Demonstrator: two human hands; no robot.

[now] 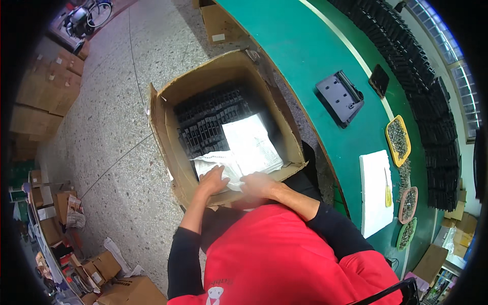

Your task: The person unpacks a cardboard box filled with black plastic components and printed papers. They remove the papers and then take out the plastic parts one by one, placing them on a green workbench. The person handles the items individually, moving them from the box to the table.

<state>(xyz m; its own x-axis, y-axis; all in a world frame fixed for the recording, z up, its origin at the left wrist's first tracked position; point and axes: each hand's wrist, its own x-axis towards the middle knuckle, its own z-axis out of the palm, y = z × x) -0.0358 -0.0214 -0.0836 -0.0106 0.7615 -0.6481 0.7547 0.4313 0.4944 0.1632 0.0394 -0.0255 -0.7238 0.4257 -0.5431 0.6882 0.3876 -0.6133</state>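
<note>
A deep cardboard box point(161, 119) stands in front of me with its top open. Rows of black plastic parts point(203, 129) are packed inside. Over their near side lie printed white paper sheets point(252, 145), in a flat stack, and a looser, crumpled sheet point(219, 161) to its left. My left hand point(213, 181) rests on the loose paper by the box's near wall, thumb and fingers apart. At the near edge of the stack is my right hand point(259, 185), smeared by motion; its fingers cannot be made out.
On the green table point(284, 30) at right are a grey-black plastic unit point(339, 97), a dark phone-like slab point(379, 80), a white foam sheet point(373, 198) bearing a yellow-handled screwdriver point(388, 195), and trays of small screws point(398, 141). Black parts point(437, 147) are stacked behind. Cartons point(46, 86) stand left.
</note>
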